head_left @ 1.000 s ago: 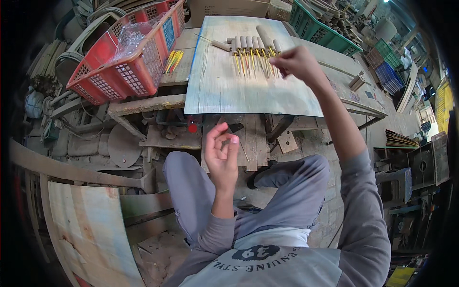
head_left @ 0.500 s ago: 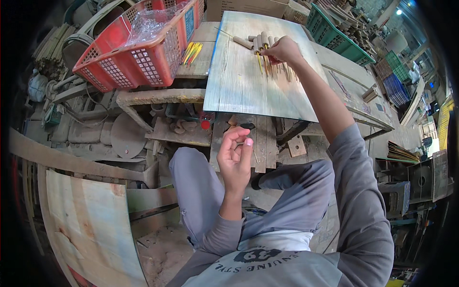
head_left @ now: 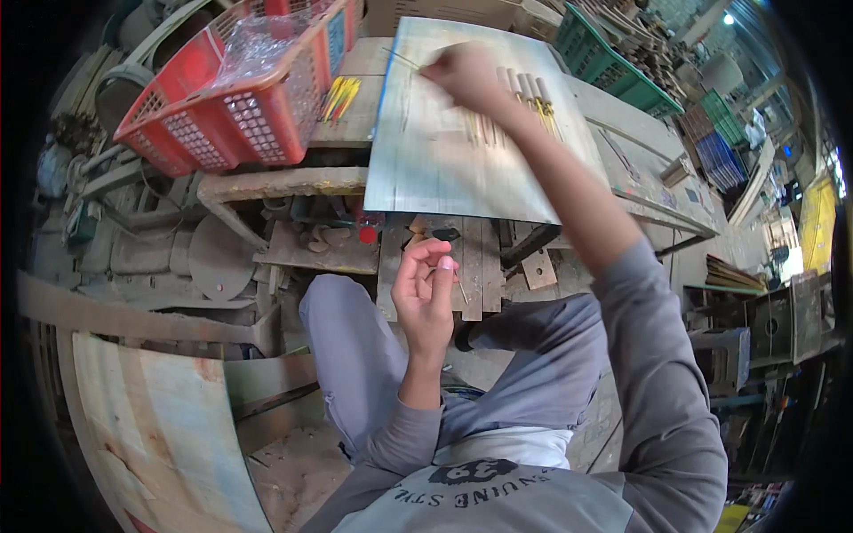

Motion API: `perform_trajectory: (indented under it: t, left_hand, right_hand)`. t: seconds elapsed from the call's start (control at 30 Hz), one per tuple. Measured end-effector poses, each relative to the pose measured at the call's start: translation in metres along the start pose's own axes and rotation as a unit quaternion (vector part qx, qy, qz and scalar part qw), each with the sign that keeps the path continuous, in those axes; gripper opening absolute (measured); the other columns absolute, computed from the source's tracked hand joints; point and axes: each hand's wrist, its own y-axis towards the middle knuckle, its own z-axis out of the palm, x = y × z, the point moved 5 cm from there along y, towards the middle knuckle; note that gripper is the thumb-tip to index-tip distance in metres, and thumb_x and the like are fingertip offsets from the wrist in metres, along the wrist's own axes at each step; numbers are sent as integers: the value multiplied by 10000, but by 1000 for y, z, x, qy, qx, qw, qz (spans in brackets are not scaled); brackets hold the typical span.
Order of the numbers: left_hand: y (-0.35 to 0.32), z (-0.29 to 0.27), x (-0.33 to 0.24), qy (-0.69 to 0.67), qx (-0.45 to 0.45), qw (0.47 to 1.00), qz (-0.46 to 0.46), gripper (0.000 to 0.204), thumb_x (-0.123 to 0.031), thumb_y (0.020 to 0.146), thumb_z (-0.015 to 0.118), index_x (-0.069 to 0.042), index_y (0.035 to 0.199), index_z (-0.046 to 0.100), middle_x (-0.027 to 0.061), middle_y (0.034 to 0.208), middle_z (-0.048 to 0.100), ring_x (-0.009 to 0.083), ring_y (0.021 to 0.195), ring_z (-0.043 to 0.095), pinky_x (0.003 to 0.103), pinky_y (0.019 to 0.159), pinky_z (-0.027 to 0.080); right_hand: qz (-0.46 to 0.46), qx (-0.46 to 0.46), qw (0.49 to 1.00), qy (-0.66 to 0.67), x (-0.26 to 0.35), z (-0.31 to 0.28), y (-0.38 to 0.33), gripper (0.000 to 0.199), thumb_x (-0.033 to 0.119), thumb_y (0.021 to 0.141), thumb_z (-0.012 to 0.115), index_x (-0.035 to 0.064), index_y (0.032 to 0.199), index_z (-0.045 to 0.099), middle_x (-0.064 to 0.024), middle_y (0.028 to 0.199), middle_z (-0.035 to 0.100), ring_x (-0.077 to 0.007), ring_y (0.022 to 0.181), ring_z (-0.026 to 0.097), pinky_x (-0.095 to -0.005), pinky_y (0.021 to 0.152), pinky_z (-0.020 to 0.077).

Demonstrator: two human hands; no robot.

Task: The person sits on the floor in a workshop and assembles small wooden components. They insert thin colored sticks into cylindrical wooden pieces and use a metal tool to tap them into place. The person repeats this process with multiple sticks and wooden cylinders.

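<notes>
Two hands at work over a pale wooden board (head_left: 444, 169) lying flat on the counter (head_left: 640, 186). Right hand (head_left: 466, 75): reaches to the far end of the board, fingers pinched shut on a thin stick (head_left: 402, 59) that juts toward the board's left edge. A row of wooden-handled tools (head_left: 524, 102) lies on the board just right of that hand. Left hand (head_left: 426, 289): raised below the board's near edge, above the lap, fingers curled together; whether it holds anything, cannot tell. Red plastic basket (head_left: 258, 98): left of the board. Yellow-tipped sticks (head_left: 340, 96): between basket and board. Green crate (head_left: 613, 62): beyond the board's right corner.
</notes>
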Motion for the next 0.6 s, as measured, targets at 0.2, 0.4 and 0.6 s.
perform_trajectory:
  t: [0.2, 0.4, 0.6]
  left_hand:
    - [-3, 3, 10, 31, 15, 999, -31, 126, -54, 898, 545, 3, 1008, 569, 62, 939, 593, 97, 774, 558, 238, 677, 463]
    - [1, -12, 3, 49, -11, 998, -34, 127, -70, 896, 554, 5, 997, 569, 61, 915, 595, 101, 768, 560, 243, 677, 466]
    - [2, -14, 7, 34, 2, 999, -41, 129, -60, 893, 558, 8, 1002, 570, 58, 915, 593, 101, 769, 553, 243, 671, 461]
  right_hand:
    - [-201, 79, 975, -58, 75, 120, 6, 377, 157, 820, 549, 70, 1188, 552, -154, 1148, 555, -362, 1022, 567, -417, 927, 436]
    - [-293, 115, 947, -70, 75, 123, 18, 266, 118, 791, 566, 133, 1045, 643, -87, 1022, 606, -292, 979, 596, -414, 870, 451]
    - [-407, 120, 890, -169, 82, 107, 19, 255, 178, 805, 524, 182, 1020, 661, -65, 972, 626, -227, 1016, 580, -383, 855, 456]
